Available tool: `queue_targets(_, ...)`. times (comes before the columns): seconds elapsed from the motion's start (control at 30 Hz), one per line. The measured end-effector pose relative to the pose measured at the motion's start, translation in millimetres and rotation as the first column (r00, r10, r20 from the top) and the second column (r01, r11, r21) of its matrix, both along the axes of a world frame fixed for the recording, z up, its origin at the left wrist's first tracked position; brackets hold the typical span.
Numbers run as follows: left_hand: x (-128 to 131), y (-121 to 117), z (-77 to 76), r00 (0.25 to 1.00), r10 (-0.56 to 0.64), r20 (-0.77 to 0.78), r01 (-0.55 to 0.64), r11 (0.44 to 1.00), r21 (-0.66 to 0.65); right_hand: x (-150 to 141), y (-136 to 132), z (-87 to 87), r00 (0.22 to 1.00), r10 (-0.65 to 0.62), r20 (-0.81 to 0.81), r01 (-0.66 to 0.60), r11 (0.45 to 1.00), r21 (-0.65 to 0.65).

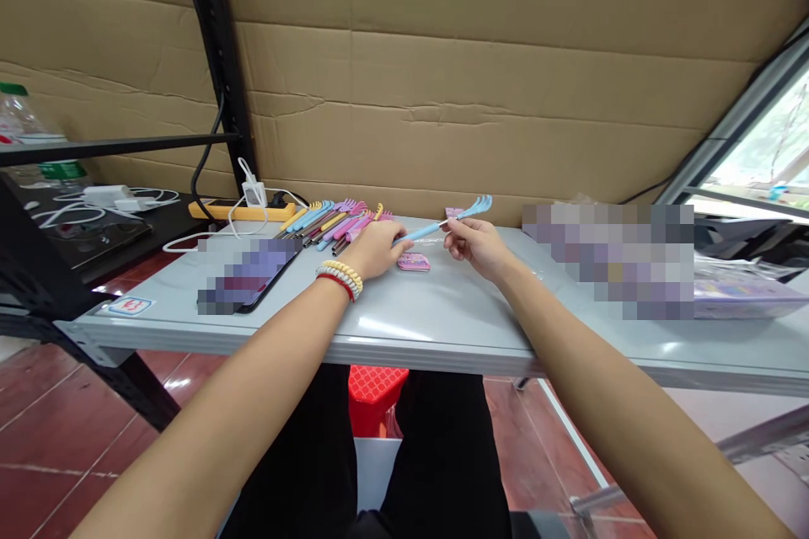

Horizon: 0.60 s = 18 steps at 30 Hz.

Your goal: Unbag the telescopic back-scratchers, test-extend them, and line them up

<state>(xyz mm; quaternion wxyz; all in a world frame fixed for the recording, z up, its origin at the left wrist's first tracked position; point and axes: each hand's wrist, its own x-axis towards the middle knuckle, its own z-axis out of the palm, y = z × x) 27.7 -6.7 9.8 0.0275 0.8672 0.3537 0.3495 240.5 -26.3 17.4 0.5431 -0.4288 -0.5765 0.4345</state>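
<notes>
A light blue back scratcher (442, 224) with a curved claw head is held above the grey table (442, 312) between both hands. My left hand (374, 248), with coiled bands on its wrist, is closed round the handle end. My right hand (475, 244) pinches the shaft just below the claw. A pile of several scratchers (334, 221) in blue, pink, purple and yellow lies to the left of my left hand. A small pink packet (414, 262) lies on the table between my hands.
A dark tablet or phone (253, 282) lies at the table's left. A yellow power strip (243, 209) with chargers and white cables sits behind it. Brown cardboard (474, 84) lines the wall. A black rack post (218, 42) stands at the left. A red stool (376, 392) is under the table.
</notes>
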Motion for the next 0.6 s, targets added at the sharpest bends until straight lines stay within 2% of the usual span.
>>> queue_targets(0.13, 1, 1, -0.8, 0.999, 0.028, 0.015, -0.028, 1.0, -0.001, -4, 6, 0.7, 0.997, -0.013, -0.081, 0.015, 1.0, 0.02)
queue_targets(0.27, 2, 4, -3.9, 0.999, 0.031, 0.019, -0.031, 0.999, -0.015, -22, 11, 15.3, 0.968, -0.05, -0.245, 0.045, 0.999, -0.024)
queue_targets(0.43, 1, 6, -5.9, 0.998, 0.059, 0.026, -0.059, 0.998, -0.003, -58, 18, 36.1, 0.837, -0.021, -0.546, -0.009, 0.999, -0.052)
queue_targets(0.6, 1, 6, -6.6, 0.995, 0.071, 0.068, -0.07, 0.997, -0.01, -76, 23, 28.1, 0.685, 0.049, -0.727, -0.014, 0.998, 0.055)
